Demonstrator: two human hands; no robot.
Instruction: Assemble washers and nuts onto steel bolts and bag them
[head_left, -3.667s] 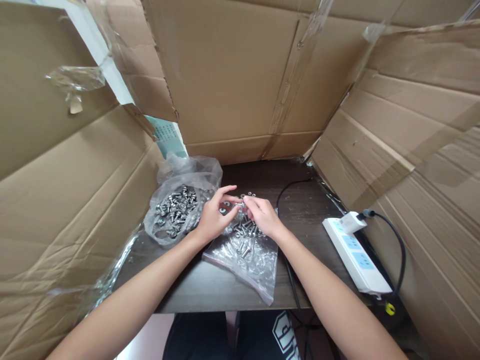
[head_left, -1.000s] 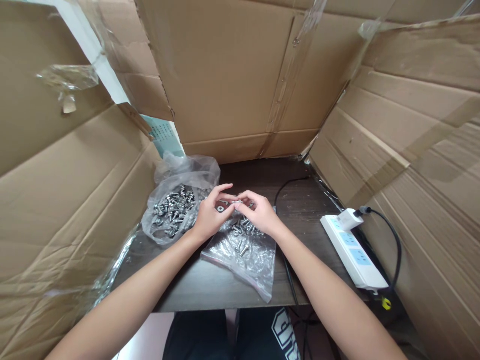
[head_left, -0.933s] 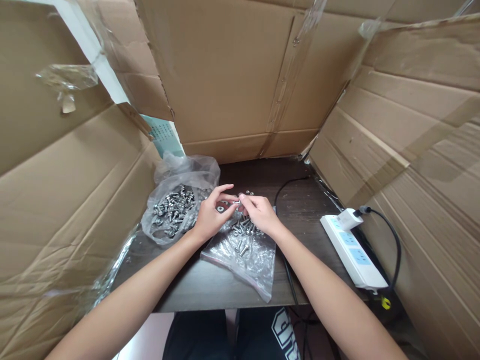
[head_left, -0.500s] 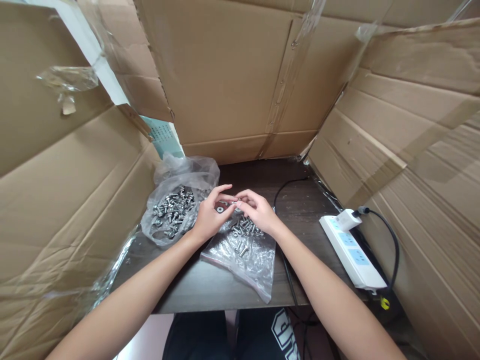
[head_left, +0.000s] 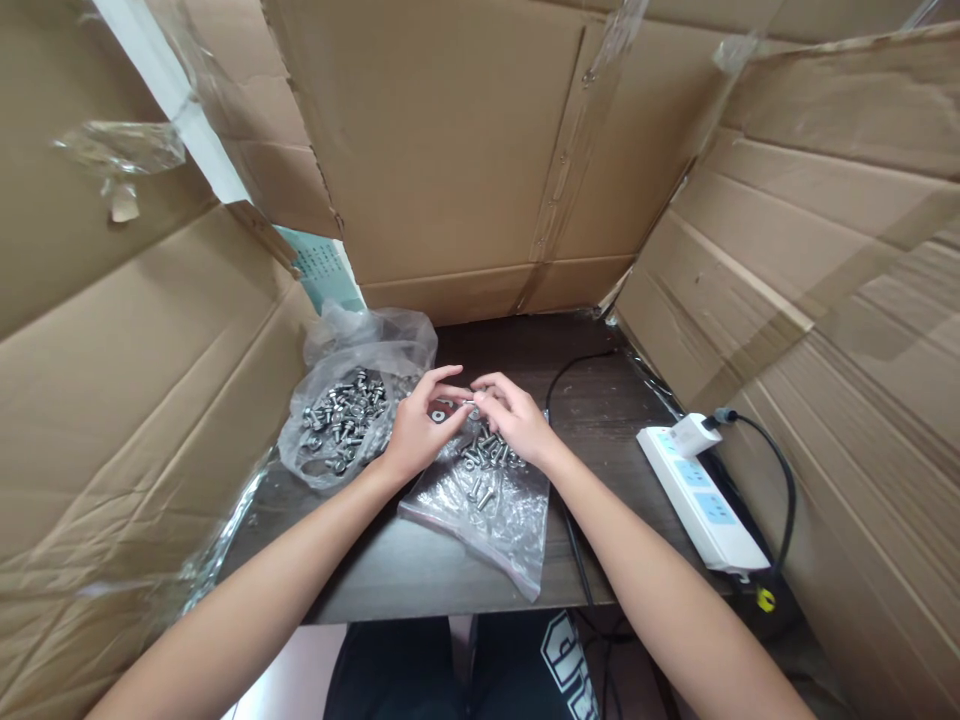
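My left hand and my right hand meet fingertip to fingertip above the table. Between them they pinch a small shiny bolt, mostly covered by the fingers. Beneath my left hand lies a flat washer on a reddish-brown patch. Just below my right hand, several loose silver bolts rest on a flat clear zip bag. Left of my left hand, an open plastic bag holds a heap of bolts with washers on them.
Cardboard walls close in the dark wooden table at the back and both sides. A white power strip with a plugged-in adapter lies at the right. A black cable runs over the table beside the zip bag.
Both hands stay together, with only slight finger movement around the bolt. The whole view has shifted a little; the bags and bolts lie as before.
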